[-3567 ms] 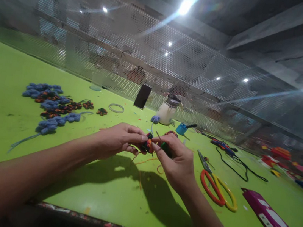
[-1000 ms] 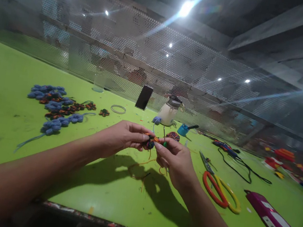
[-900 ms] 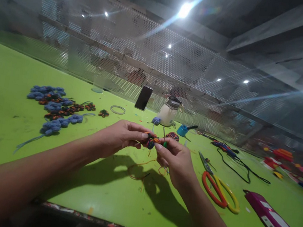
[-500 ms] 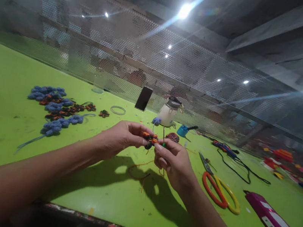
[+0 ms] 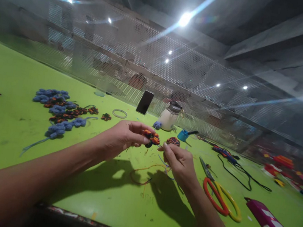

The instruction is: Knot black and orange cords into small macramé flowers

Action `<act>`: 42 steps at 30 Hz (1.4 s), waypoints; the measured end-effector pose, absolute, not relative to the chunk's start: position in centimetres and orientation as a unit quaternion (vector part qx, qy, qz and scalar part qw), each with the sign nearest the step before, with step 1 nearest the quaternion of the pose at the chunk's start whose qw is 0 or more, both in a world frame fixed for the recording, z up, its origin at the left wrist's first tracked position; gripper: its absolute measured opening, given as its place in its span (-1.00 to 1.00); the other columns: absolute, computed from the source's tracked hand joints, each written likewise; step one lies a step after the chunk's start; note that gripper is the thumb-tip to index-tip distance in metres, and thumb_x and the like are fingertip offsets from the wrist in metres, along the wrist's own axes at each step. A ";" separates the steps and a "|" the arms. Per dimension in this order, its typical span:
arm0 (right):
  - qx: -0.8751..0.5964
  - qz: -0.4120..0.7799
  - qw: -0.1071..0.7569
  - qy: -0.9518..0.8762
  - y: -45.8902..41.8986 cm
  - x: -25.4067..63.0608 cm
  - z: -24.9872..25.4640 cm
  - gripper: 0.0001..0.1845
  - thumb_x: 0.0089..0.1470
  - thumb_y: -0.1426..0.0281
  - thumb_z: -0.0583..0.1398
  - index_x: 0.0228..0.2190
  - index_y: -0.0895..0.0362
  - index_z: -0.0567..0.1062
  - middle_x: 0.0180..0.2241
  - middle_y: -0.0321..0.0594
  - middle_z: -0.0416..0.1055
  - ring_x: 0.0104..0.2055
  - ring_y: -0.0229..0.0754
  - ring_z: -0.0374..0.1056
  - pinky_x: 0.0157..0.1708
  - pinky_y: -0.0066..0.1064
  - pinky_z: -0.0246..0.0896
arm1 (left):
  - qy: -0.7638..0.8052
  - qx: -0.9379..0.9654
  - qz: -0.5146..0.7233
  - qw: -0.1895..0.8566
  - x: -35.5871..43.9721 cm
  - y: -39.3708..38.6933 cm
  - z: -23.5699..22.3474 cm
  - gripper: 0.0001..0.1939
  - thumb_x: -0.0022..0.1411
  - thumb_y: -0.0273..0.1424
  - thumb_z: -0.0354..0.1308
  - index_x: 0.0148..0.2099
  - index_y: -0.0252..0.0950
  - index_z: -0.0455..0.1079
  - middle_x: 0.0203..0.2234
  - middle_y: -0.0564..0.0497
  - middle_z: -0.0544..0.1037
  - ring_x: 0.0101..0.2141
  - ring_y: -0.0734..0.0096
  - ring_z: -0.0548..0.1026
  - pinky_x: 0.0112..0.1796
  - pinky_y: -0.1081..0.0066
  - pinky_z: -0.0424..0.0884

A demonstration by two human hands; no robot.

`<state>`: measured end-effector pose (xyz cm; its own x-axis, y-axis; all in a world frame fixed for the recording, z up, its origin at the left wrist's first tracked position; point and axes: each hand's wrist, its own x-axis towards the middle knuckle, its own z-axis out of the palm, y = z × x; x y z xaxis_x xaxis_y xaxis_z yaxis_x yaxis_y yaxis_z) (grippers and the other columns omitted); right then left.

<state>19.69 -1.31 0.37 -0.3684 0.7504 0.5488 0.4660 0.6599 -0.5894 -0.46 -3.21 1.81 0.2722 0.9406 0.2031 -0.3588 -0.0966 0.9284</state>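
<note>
In the head view, my left hand (image 5: 124,138) pinches a small crocheted flower (image 5: 151,138) of orange and black yarn between thumb and fingers. My right hand (image 5: 180,162) is closed just to its right, its fingertips round a thin crochet hook (image 5: 160,146) whose tip points at the flower's edge. Most of the hook is hidden by my fingers. Below, an orange yarn tail (image 5: 138,171) curls over the green table (image 5: 103,198), and a thin bluish strand loops beneath my right hand. Behind that hand sits a multicoloured yarn ball (image 5: 173,141).
Blue and orange-black crocheted flowers (image 5: 57,129) lie at left. Toward the back stand a phone (image 5: 144,102), a lidded jar (image 5: 168,118) and a blue pot (image 5: 183,135). Scissors (image 5: 222,199), a magenta power strip (image 5: 271,226) and dark cords (image 5: 242,170) lie at right.
My right hand has shifted slightly right, opening a gap from the flower. The hook, upright before, now lies across toward the flower. The view has tilted slightly.
</note>
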 end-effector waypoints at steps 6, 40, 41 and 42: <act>-0.337 0.143 0.407 -0.837 -1.9 19.4 0.3 -0.66 0.15 0.29 0.05 -0.49 0.21 0.50 -0.64 -0.32 0.21 -0.57 -0.32 0.13 -0.53 -0.46 -0.01 | 0.292 0.510 0.515 0.624 -0.4 -3.2 1.8 -0.72 -0.15 -0.60 0.29 -0.28 -0.38 0.49 -0.36 -0.07 0.55 -0.36 0.46 0.41 -0.36 0.45 0.17; -0.297 0.134 0.408 -0.853 -2.3 19.3 0.7 -0.63 0.14 0.38 0.05 -0.68 0.16 0.25 -0.67 -0.35 0.12 -0.59 -0.35 0.07 -0.53 -0.48 -0.04 | 0.272 0.536 0.467 0.649 -0.5 -3.5 2.2 -0.78 -0.10 -0.62 0.21 -0.31 -0.39 0.46 -0.45 -0.03 0.54 -0.40 0.47 0.42 -0.39 0.46 0.15; -0.297 0.133 0.406 -0.854 -2.3 19.3 0.7 -0.63 0.14 0.38 0.05 -0.68 0.16 0.25 -0.67 -0.36 0.12 -0.59 -0.35 0.07 -0.53 -0.48 -0.04 | 0.275 0.537 0.467 0.647 -0.5 -3.5 2.2 -0.78 -0.10 -0.62 0.21 -0.31 -0.39 0.46 -0.45 -0.03 0.54 -0.41 0.47 0.42 -0.40 0.46 0.15; -0.297 0.132 0.405 -0.854 -2.4 19.3 0.7 -0.63 0.14 0.38 0.05 -0.68 0.16 0.25 -0.67 -0.36 0.13 -0.59 -0.35 0.07 -0.53 -0.48 -0.04 | 0.277 0.537 0.466 0.646 -0.5 -3.5 2.2 -0.78 -0.11 -0.62 0.21 -0.31 -0.39 0.46 -0.45 -0.03 0.54 -0.41 0.48 0.42 -0.40 0.45 0.15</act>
<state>19.27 -2.36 0.72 -0.4950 0.6148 0.6139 0.4006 0.7885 -0.4667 -0.54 -3.52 2.24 0.4112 0.9002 0.1432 -0.3041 -0.0126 0.9526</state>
